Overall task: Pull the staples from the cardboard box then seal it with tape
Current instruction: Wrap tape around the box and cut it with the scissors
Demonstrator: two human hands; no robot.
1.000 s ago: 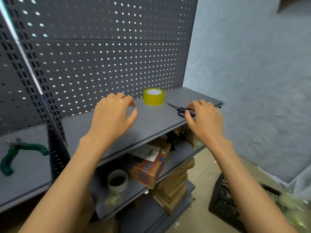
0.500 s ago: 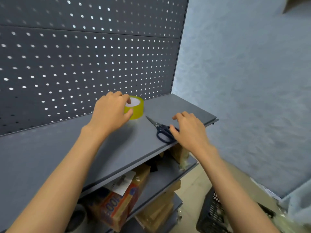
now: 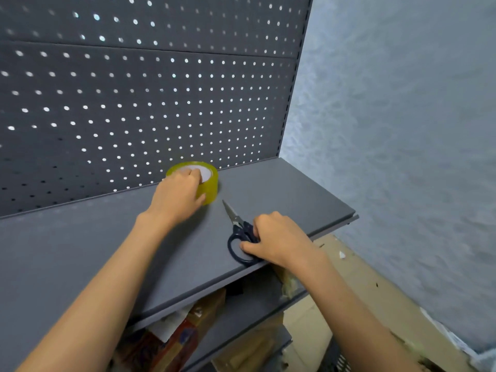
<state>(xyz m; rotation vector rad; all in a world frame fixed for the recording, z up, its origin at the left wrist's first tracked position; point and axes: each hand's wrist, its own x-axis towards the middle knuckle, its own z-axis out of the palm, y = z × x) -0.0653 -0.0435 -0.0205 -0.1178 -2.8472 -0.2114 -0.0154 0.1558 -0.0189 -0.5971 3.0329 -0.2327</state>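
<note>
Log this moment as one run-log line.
left hand: grips yellow tape roll | right hand: grips dark-handled scissors | both on grey shelf

The roll of tape (image 3: pixel 206 183) looked like glossy, see-through yellow plastic wound on a matt white core that seemed to be card. At its 5 o'clock, the scissors (image 3: pixel 237 232) had bare, dull-shining metal blades and smooth dark blue plastic handles. The shelf (image 3: pixel 281 191) under both was a smooth, matt grey sheet, painted metal by its look. The pegboard (image 3: pixel 161 89), at the tape's 12 o'clock, had the same matt dark grey finish, pierced with small round holes. The wall (image 3: pixel 402 130) at 3 o'clock was rough, mottled grey plaster. The boxes (image 3: pixel 188 342) below the shelf were brown cardboard.
</note>
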